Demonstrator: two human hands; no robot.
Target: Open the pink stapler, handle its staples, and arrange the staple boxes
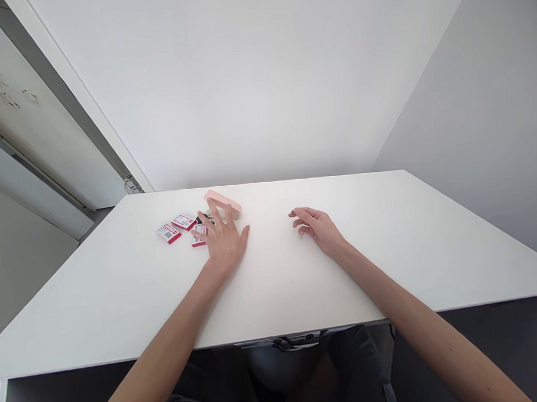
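My left hand [223, 239] lies over the white table [387, 237] with fingers spread, its fingertips reaching a pink stapler [223, 203] and covering part of a small red and white box [199, 234]. It grips nothing. Two more small red and white boxes [168, 232] [184, 221] lie just left of it. My right hand [317, 225] rests on the table to the right, fingers loosely curled and apart, holding nothing, well away from the stapler.
The table stands against a white wall [262, 75]. A grey partition [485, 123] rises on the right. A door or panel [30, 117] stands at the left. My lap shows below the table's near edge.
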